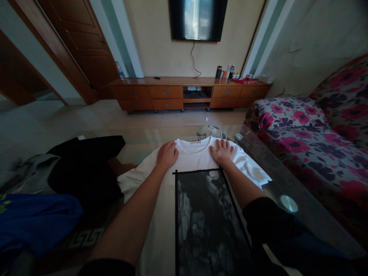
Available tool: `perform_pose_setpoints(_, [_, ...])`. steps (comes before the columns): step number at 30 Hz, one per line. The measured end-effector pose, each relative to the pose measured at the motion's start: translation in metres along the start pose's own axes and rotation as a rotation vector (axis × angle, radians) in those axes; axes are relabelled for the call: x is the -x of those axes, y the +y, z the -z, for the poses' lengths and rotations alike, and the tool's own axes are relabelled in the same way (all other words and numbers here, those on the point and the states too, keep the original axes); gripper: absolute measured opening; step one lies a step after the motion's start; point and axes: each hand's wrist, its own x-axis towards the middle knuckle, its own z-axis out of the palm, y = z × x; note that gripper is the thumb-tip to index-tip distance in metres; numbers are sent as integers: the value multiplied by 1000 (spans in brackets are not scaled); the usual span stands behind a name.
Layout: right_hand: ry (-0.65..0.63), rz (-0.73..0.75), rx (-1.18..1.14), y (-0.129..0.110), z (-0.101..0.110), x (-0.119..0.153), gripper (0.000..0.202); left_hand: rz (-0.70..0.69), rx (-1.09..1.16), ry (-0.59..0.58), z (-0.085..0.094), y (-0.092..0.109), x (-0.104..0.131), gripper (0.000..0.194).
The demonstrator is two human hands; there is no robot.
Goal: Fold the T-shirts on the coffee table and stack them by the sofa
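Note:
A white T-shirt [155,214] with a large dark, black-framed print [207,218] lies spread on a glass table, its collar away from me. My left hand [168,154] rests on the shirt left of the collar, fingers slightly bent against the cloth. On the other side of the collar, my right hand [223,151] presses down on the shoulder with its fingers spread. Neither palm can be seen. Both sleeves extend outward, and the right one is wrinkled.
Piled clothes lie at left: a black garment [83,172], grey cloth [31,174] and a blue garment [43,222]. The glass table [310,226] runs beside a flowered sofa [310,142]. A crumpled plastic bag [211,131] sits beyond the collar. Farther off stands a wooden TV cabinet [166,92].

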Motion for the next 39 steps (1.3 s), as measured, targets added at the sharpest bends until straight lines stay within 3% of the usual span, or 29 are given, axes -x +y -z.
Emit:
perform_pose_setpoints(6, [-16,6,6,2,1,-5,80,-41,-9,-36,-7,-6,-1,49])
perform_pose_setpoints(11, [119,13,-10,-4,7,5,66,-27,-38,-28,-4,-1,-1,46])
perform_pose_setpoints(14, [153,35,-24,-8,11,14,56,68,-87,21,2,5,3,41])
perform_pose_setpoints(16, [135,39,-29,-9,13,18,54,117,-118,26,7,9,8,39])
perform_pose_setpoints(19, [77,86,-30,-6,16,21,55,75,-140,-26,16,12,14,39])
perform_pose_setpoints(23, [-64,171,-28,7,28,31,64,36,-82,-82,41,8,27,41])
perform_pose_setpoints(26, [-49,165,-21,14,41,57,66,112,-52,9,73,-3,49,42])
perform_pose_setpoints(30, [47,137,-30,13,58,115,64,353,-61,130,118,-20,96,42])
perform_pose_setpoints(35, [-32,153,-60,6,81,183,59,719,148,31,162,-33,161,30])
perform_pose_setpoints(39, [-89,208,-52,12,102,222,57,822,294,38,179,-26,205,22])
